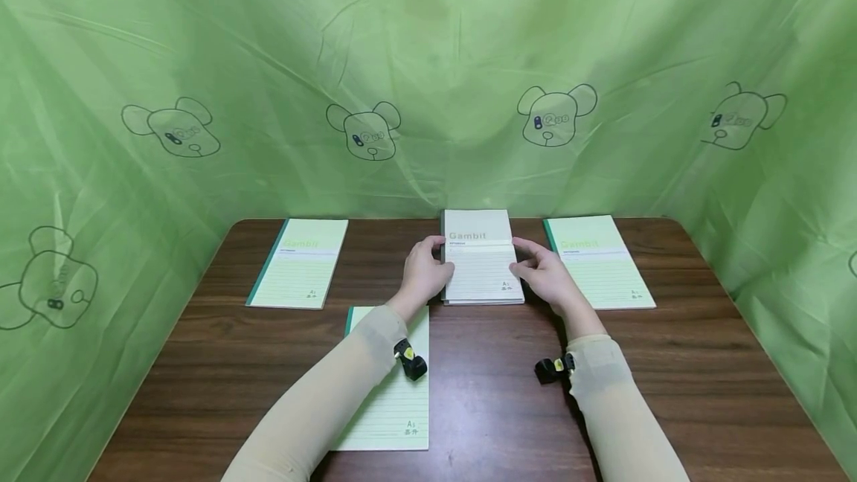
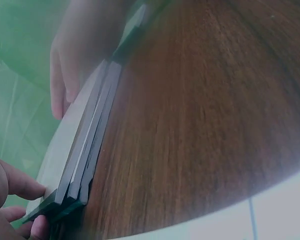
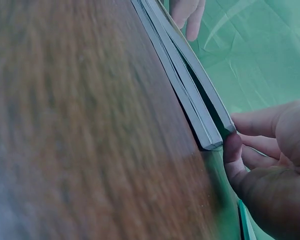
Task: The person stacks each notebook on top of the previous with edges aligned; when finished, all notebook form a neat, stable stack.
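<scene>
At 12 o'clock on the table, towards the far edge: grey notebook, uppermost over lower books, wedge-shaped gap beneath at the 4 o'clock corner. Right hand: pinching that corner, thumb and finger. Left hand: thumb and fingers pinching the notebook at the spine side, 8 to 9 o'clock; exact depth of grip not clear.

Handling, estimated: light, flexible across the pages, stiffer along the spine; smooth cover, likely prone to sliding; corners liable to crease. Best hold: both long sides, evenly, pages kept closed.

Containers: none seen. Loose on the table: left green notebook at 10, right green notebook at 2, near green notebook at 7, partly hidden by left sleeve.
</scene>
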`<state>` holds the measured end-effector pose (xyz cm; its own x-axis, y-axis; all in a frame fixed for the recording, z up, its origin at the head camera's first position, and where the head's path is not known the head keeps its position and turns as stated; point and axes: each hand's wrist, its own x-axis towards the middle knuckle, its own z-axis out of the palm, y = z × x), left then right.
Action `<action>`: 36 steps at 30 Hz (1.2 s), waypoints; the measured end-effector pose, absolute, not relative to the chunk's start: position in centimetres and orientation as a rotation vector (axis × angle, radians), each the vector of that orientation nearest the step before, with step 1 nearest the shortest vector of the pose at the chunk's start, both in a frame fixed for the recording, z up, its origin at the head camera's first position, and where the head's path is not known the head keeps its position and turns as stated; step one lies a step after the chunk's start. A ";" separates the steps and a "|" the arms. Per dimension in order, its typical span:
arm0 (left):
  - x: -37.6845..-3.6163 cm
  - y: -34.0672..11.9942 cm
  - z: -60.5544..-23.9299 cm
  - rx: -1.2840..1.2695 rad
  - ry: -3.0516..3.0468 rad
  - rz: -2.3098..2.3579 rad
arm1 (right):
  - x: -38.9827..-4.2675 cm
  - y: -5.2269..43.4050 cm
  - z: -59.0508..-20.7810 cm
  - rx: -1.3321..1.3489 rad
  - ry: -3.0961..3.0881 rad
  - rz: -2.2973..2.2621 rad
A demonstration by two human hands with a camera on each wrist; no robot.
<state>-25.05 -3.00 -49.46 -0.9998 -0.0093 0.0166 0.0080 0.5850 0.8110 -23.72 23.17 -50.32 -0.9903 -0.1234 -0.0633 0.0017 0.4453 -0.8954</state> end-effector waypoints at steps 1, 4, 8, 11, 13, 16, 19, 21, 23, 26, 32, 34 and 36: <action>-25.1 -3.0 -49.5 -0.005 -2.786 -1.408 | -23.7 23.2 -50.3 -0.108 2.570 -1.587; -25.0 -3.0 -49.5 -0.019 -2.797 -1.386 | -23.7 23.2 -50.3 -0.106 2.579 -1.577; -25.0 -3.1 -49.5 -0.025 -2.788 -1.393 | -23.7 23.2 -50.2 -0.114 2.582 -1.574; -25.0 -3.1 -49.4 -0.029 -2.779 -1.394 | -23.7 23.1 -50.1 -0.119 2.582 -1.563; -25.0 -3.2 -49.4 -0.034 -2.779 -1.387 | -23.7 23.1 -50.2 -0.123 2.583 -1.553; -24.9 -3.2 -49.3 -0.041 -2.782 -1.376 | -23.8 23.1 -50.3 -0.130 2.585 -1.540; -24.8 -3.3 -49.2 -0.048 -2.786 -1.370 | -23.8 23.0 -50.3 -0.135 2.587 -1.535; -24.7 -3.3 -49.1 -0.054 -2.789 -1.369 | -23.8 23.0 -50.3 -0.134 2.591 -1.534; -24.7 -3.3 -49.1 -0.058 -2.791 -1.374 | -23.7 22.9 -50.3 -0.130 2.595 -1.528; -24.7 -3.4 -49.2 -0.057 -2.798 -1.382 | -23.7 22.9 -50.3 -0.118 2.595 -1.528; -24.8 -3.5 -49.5 -0.043 -2.811 -1.413 | -23.7 22.9 -50.5 -0.109 2.589 -1.530; -24.9 -3.5 -49.5 -0.041 -2.811 -1.428 | -23.6 23.0 -50.5 -0.102 2.588 -1.532; -24.9 -3.6 -49.5 -0.038 -2.811 -1.441 | -23.6 23.0 -50.5 -0.097 2.585 -1.534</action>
